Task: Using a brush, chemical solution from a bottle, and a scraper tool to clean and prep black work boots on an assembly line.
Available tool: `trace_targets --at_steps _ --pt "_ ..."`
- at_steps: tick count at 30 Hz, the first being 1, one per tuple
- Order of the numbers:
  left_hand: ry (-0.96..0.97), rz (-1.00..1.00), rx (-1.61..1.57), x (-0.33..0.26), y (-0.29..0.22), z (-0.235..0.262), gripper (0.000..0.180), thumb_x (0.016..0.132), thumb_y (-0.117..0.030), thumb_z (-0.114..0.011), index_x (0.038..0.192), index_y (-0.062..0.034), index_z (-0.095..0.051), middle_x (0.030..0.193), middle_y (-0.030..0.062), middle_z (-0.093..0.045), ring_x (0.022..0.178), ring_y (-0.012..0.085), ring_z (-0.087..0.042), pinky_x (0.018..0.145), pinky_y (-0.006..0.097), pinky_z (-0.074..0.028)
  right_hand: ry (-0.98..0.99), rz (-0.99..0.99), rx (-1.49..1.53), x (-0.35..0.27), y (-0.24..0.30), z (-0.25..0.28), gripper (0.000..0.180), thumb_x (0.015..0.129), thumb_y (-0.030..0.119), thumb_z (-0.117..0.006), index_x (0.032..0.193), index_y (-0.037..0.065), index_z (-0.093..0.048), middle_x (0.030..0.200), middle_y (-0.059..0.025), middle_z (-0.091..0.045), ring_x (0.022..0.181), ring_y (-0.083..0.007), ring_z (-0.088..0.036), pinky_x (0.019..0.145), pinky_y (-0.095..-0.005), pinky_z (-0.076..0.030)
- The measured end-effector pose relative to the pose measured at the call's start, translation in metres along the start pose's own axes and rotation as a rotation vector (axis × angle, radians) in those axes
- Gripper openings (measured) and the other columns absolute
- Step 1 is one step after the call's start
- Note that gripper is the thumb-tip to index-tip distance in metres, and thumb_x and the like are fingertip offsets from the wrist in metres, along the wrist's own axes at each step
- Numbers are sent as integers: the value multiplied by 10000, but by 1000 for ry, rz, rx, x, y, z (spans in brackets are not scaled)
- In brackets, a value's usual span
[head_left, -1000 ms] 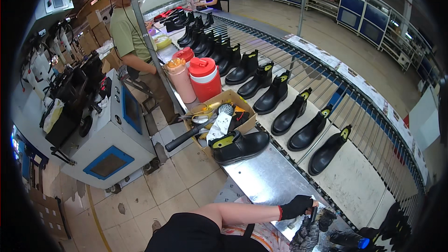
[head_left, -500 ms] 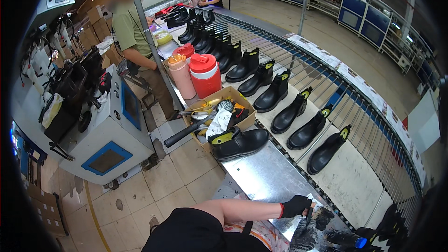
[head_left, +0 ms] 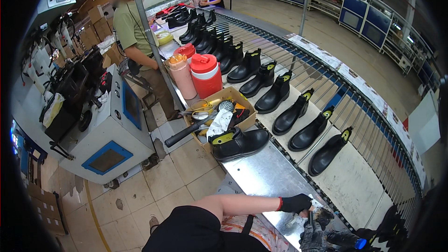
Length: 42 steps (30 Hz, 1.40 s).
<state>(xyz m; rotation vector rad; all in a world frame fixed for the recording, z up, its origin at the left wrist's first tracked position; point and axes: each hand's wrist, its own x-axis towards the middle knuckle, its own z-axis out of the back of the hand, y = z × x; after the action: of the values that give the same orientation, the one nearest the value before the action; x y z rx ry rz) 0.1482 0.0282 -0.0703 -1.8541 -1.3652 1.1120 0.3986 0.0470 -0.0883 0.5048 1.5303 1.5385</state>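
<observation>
My left hand (head_left: 296, 203), in a black glove with bare fingertips and a red cuff, is closed over the near end of the metal table (head_left: 263, 175). A slim dark piece shows at its fingers, too small to name. Just below, a grey, black-stained glove (head_left: 313, 238) covers my right hand; its fingers are partly hidden at the lower edge. Beside the hands lie a white cloth or paper with black smears (head_left: 324, 216) and a dark bottle (head_left: 343, 239) with a blue cap. Farther up the table a black ankle boot (head_left: 242, 143) rests on its sole.
Several black boots (head_left: 329, 151) stand in a row on the pale conveyor (head_left: 359, 186), beside metal rods. A cardboard box (head_left: 247, 120) of tools, a red jug (head_left: 206, 77) and a pink flask (head_left: 182, 79) stand left of it. A person (head_left: 135, 42) stands by a grey machine (head_left: 116, 130).
My left hand has shifted slightly left. The grey glove has come up closer to it, its fingers now showing more plainly. The boots and bottle stay put.
</observation>
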Motion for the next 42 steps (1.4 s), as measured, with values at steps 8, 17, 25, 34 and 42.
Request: trace_targets --at_steps 8,17,25,34,42 --pt "624 -220 939 -17 -51 9 209 790 -186 -544 734 -3 -629 662 94 -627 603 187 -613 569 322 -469 -86 785 -1187 -33 132 -21 297 856 372 -594 859 76 -626 875 -144 -644 777 -296 -625 666 -396 -494" --pt "568 -627 1136 -23 -39 0 210 760 -204 -595 694 -9 -556 688 167 -583 672 341 -574 594 413 -426 -14 628 -1122 -48 158 -23 343 874 335 -566 1041 41 -625 921 -176 -649 775 -319 -627 675 -401 -494" --pt "592 -602 890 -34 -49 0 194 760 -144 -616 668 -1 -522 630 148 -554 608 322 -546 547 377 -403 114 586 -1182 -47 172 -22 365 882 329 -504 1112 63 -601 847 -142 -644 693 -288 -611 639 -377 -481" --pt "575 -657 1018 -41 -59 -5 180 684 -123 -634 654 -5 -501 650 164 -509 677 362 -525 601 420 -406 147 472 -876 -52 157 -19 413 866 304 -560 1144 -2 -568 1031 -227 -616 898 -346 -617 841 -420 -468" --pt "551 -591 1232 -40 -43 7 175 668 -124 -658 813 -44 -604 823 161 -590 816 347 -562 722 414 -442 88 535 -1086 -38 135 -24 287 839 318 -592 988 73 -601 708 -156 -614 603 -318 -614 565 -406 -476"
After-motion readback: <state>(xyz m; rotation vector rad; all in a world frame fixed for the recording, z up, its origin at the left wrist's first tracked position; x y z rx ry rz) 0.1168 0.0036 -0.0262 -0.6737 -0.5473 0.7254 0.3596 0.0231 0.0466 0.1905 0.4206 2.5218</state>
